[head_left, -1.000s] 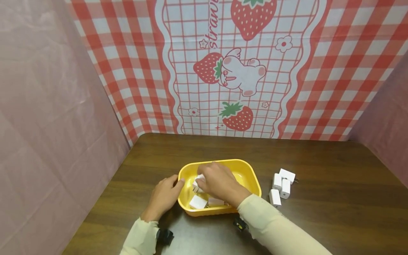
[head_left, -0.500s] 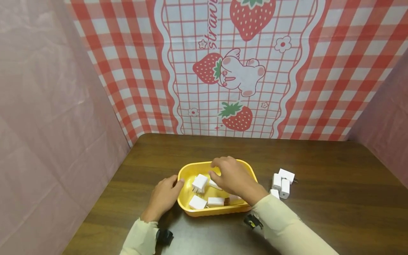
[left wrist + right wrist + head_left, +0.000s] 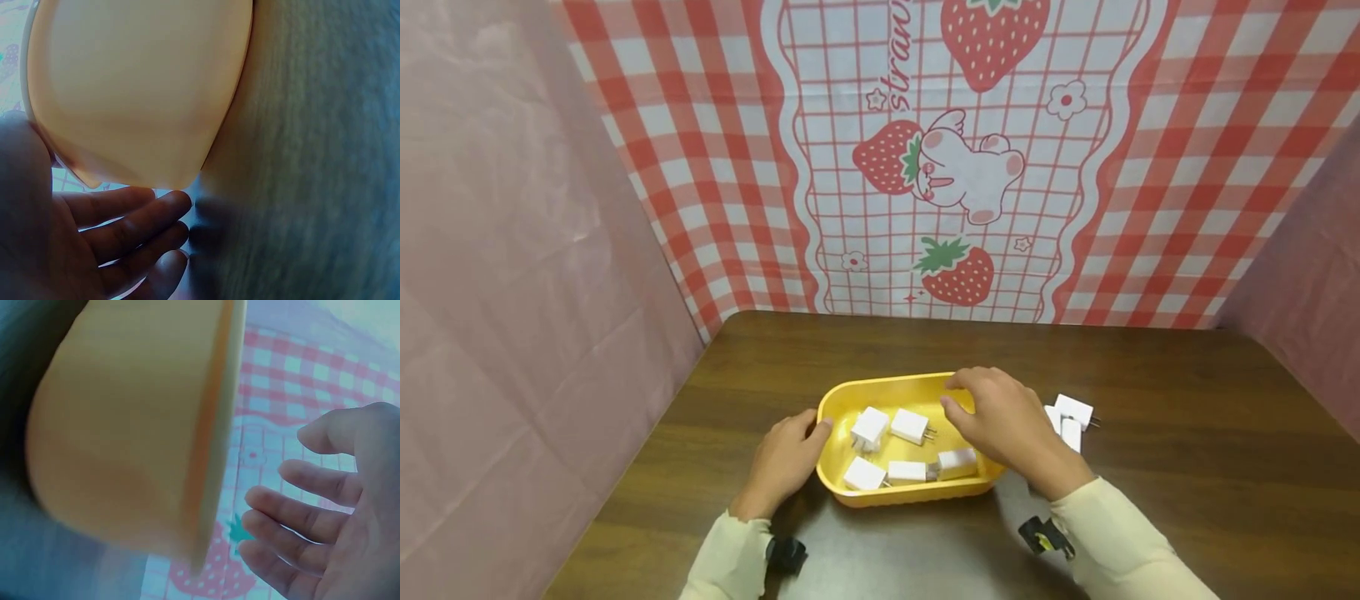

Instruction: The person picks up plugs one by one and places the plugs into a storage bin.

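right hand (image 3: 1006, 423) shifted right since last frame, now over tray's (image 3: 895, 393) right end, fingers loosely apart, empty. plugs (image 3: 911, 426) in tray, more outside on right. left hand (image 3: 781, 462) rests on tray edge, fingers relaxed. looks between grabs; next calls for pinch, i'd guess.

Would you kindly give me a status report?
Left hand holding yellow bin; right hand empty; white chargers inside, loose chargers outside; no obstruction visible.
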A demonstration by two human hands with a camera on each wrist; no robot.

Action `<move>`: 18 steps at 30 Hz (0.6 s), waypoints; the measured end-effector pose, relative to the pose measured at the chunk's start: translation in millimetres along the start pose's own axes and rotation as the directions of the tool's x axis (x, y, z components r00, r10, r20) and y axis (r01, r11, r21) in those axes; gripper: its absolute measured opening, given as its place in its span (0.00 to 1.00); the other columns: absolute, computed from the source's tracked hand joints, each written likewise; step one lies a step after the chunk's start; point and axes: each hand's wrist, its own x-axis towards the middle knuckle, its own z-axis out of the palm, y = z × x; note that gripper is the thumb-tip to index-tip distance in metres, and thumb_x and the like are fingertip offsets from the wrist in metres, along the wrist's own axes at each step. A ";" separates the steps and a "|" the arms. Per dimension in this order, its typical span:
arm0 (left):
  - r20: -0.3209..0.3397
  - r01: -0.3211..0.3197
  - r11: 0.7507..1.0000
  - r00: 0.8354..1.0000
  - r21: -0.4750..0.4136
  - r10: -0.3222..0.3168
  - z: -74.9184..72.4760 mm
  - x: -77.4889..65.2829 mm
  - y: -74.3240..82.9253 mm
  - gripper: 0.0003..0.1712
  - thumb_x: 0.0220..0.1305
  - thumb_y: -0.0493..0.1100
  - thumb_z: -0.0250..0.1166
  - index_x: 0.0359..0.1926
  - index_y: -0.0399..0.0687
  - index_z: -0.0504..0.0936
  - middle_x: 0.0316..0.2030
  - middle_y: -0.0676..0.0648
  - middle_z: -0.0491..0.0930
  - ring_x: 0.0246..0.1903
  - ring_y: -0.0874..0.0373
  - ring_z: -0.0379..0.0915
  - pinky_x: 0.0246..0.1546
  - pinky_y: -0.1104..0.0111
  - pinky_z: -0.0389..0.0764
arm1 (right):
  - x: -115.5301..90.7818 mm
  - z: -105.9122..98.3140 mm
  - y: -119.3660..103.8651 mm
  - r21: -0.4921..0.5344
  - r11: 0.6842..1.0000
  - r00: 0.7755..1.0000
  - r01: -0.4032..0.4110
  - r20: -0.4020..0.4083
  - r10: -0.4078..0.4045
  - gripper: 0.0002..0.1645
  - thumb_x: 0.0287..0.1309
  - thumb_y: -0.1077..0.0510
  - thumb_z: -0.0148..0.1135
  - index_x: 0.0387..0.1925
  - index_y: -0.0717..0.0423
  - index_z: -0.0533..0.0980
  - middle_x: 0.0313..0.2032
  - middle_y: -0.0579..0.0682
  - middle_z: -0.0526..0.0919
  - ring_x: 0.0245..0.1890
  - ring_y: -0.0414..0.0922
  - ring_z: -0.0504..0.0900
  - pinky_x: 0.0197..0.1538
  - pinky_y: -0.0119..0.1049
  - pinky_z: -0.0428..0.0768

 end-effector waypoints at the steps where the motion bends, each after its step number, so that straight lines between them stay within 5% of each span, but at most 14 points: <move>1: 0.001 0.000 1.000 1.000 0.002 0.000 -0.2 0.0 0.4 0.13 0.72 0.53 0.57 0.39 0.52 0.83 0.27 0.52 0.76 0.30 0.55 0.70 0.34 0.58 0.71 | -2.2 -1.3 3.2 0.002 1.000 1.000 -0.012 -0.006 0.012 0.18 0.62 0.47 0.66 0.47 0.54 0.83 0.49 0.52 0.85 0.51 0.53 0.81 0.50 0.55 0.79; 9: 0.012 0.010 1.000 1.000 -0.003 -0.010 0.2 0.0 0.9 0.14 0.72 0.54 0.56 0.39 0.52 0.82 0.26 0.52 0.75 0.30 0.55 0.69 0.34 0.59 0.70 | -18.5 -16.2 35.4 -0.018 0.991 0.991 -0.130 -0.015 0.130 0.17 0.64 0.48 0.63 0.47 0.55 0.83 0.48 0.55 0.84 0.50 0.55 0.81 0.51 0.58 0.77; 18: 0.019 0.028 1.000 0.999 -0.014 -0.028 0.0 -0.3 1.1 0.14 0.73 0.53 0.56 0.34 0.53 0.80 0.24 0.51 0.72 0.28 0.55 0.68 0.32 0.61 0.68 | -36.5 -23.5 69.6 -0.095 0.986 0.988 -0.137 -0.089 0.128 0.14 0.62 0.50 0.63 0.44 0.53 0.83 0.43 0.54 0.85 0.45 0.56 0.81 0.41 0.59 0.78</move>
